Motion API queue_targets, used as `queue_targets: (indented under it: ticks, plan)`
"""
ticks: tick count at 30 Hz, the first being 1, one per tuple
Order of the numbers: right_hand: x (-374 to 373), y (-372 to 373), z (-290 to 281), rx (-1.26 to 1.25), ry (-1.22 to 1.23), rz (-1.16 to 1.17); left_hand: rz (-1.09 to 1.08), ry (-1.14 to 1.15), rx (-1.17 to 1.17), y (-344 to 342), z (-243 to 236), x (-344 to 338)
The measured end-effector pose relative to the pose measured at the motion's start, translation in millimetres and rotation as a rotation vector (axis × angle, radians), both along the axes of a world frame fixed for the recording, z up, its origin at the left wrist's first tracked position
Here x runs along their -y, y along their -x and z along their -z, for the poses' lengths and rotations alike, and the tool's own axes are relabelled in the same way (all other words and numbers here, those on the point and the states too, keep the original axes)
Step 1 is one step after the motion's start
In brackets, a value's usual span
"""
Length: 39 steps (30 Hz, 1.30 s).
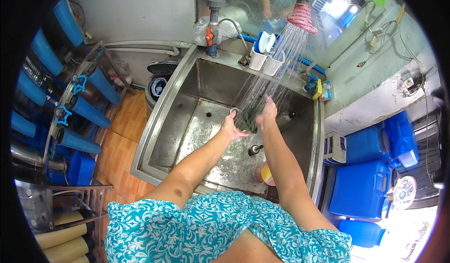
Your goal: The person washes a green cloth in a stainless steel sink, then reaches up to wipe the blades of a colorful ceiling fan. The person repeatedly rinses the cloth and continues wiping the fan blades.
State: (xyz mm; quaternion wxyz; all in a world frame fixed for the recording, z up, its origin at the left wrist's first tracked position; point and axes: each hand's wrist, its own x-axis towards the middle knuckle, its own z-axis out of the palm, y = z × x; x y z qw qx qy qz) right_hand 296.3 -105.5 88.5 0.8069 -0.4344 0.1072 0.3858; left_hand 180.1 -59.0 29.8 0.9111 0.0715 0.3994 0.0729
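Note:
Water pours from a pink-wrapped shower head (302, 18) into a steel sink (173, 129). Under the spray my right hand (266, 113) grips a dark green, soft-looking item (249, 118), partly blurred by the water. My left hand (233, 127) is just left of it, wet, with thumb and fingers spread. Low in the sink are a small black fitting (254, 149) and a pink-and-yellow container (266, 173), partly hidden by my right forearm.
White caddies (258, 56) and a yellow sponge (317, 89) sit on the back ledge near an orange-handled valve (209, 36). Blue filter housings (101, 84) line the left. An open dark bin (158, 87) stands beside the sink. Blue jugs (357, 188) stack at the right.

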Motion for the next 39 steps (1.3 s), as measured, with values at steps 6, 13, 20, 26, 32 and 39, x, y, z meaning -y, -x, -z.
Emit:
queue_targets:
  ticks: [6, 13, 20, 26, 32, 39]
  plan:
    - [17.4, 93.0, 4.8, 1.158, 0.473, -0.072, -0.038, -0.163, 0.543, -9.8, 16.5, 10.4]
    - [24.0, 113.1, -14.9, 1.473, 0.768, 0.012, 0.054, -0.115, 0.824, -11.6, 26.0, 6.0]
    - [9.6, 42.5, -9.6, 1.294, 1.011, -0.097, -0.086, -0.535, 0.021, -22.8, -3.4, 14.9]
    - [19.7, -7.4, -17.2, 1.217, 0.995, -0.382, 0.215, -0.993, -0.011, 16.4, 2.1, 10.4]
    - [31.7, -37.3, -46.3, 1.366, 0.624, -1.006, 0.756, -0.797, -0.320, 69.8, 38.3, -19.4]
    - [23.8, -12.9, -68.4, 1.677, 0.317, -1.268, 0.460, -1.791, -0.208, 60.0, -2.6, -20.9]
